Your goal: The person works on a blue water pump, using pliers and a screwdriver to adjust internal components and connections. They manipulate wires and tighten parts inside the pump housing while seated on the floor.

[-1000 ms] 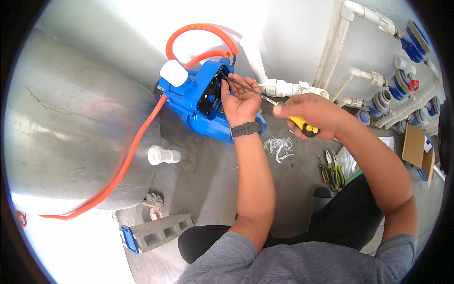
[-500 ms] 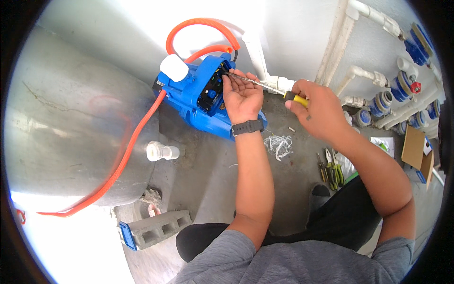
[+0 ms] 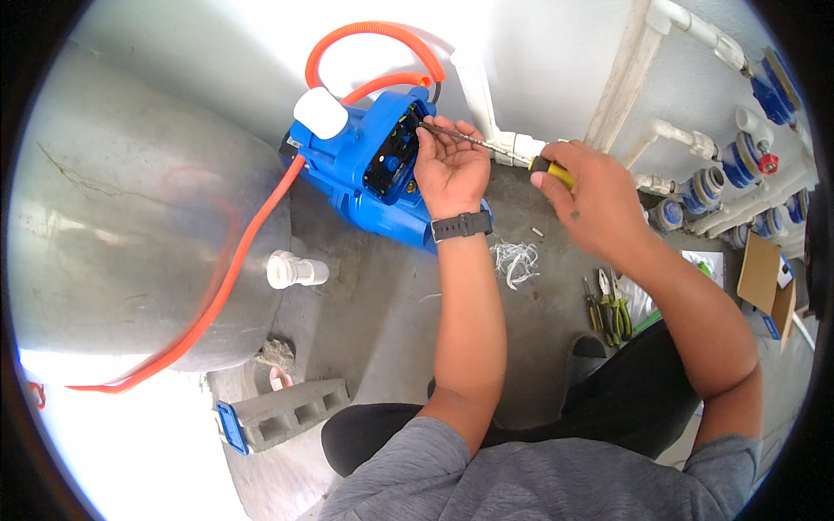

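A blue pump [image 3: 382, 213] with its control box uncovered stands by the wall; dark parts and wiring [image 3: 395, 156] show inside the box. My right hand [image 3: 599, 195] is closed around the yellow-and-black handle of a screwdriver [image 3: 499, 150]. Its long shaft runs leftward into the box's right edge, where the tip is hard to make out. Palm up beside that edge, my left hand [image 3: 453, 172] has thumb and forefinger closed about the shaft near its tip. The other fingers curl loosely beneath it. A black watch [image 3: 460, 226] is on my left wrist.
Orange corrugated conduit [image 3: 261, 221] loops over the pump and along a metal tank [image 3: 139, 226]. White thread scraps [image 3: 517, 262], pliers [image 3: 618, 308] and screwdrivers lie on the floor. White pipes with blue meters [image 3: 737, 158] line the right wall. A hollow block [image 3: 295, 414] sits lower left.
Both hands have shifted slightly rightward with the screwdriver, and its handle sits a little lower relative to the box. The view has tilted slightly too.
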Motion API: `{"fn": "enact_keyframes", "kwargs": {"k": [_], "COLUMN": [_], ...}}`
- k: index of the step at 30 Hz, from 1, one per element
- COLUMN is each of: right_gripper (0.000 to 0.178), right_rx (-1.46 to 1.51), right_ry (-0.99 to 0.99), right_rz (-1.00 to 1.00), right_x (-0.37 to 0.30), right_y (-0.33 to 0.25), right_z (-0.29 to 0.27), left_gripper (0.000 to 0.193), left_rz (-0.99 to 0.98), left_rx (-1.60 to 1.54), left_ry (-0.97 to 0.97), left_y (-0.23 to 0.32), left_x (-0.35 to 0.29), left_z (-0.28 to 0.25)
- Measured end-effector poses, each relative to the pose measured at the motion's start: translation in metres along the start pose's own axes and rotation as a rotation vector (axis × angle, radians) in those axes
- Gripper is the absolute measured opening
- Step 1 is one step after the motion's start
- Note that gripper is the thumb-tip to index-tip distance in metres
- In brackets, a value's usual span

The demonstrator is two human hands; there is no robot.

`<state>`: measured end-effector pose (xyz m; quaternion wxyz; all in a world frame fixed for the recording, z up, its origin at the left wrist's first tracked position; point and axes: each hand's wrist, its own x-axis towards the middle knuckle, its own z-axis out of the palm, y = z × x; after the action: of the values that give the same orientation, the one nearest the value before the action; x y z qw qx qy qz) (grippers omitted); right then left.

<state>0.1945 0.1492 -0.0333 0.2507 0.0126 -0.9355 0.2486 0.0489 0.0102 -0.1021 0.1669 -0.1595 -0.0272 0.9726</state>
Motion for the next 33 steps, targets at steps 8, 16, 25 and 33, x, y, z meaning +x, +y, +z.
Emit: {"fn": "enact_keyframes", "kwargs": {"k": [8,16,25,33], "right_gripper": [0.027,0.025,0.028,0.021], "right_rx": [0.52,-0.198,0.8,-0.037], "right_ry": [-0.423,-0.009,-0.51,-0.066], "right_rz": [0.569,-0.014,0.881,0.067], "right_x": [0.011,-0.011,0.024,-0.009], "right_y": [-0.002,-0.018,-0.01,-0.012], "right_z": [-0.018,-0.007,-0.024,-0.004], "left_gripper": [0.014,0.019,0.021,0.022], "left_rz": [-0.006,0.081,0.096,0.044], "left_rx": [-0.018,0.056,0.037,0.073], "left_ry": [0.006,0.045,0.115,-0.071], "left_y": [-0.002,-0.011,-0.015,-0.01], "left_x": [-0.001,0.002,0.003,-0.006], "left_z": [-0.004,-0.014,-0.006,-0.008]}}
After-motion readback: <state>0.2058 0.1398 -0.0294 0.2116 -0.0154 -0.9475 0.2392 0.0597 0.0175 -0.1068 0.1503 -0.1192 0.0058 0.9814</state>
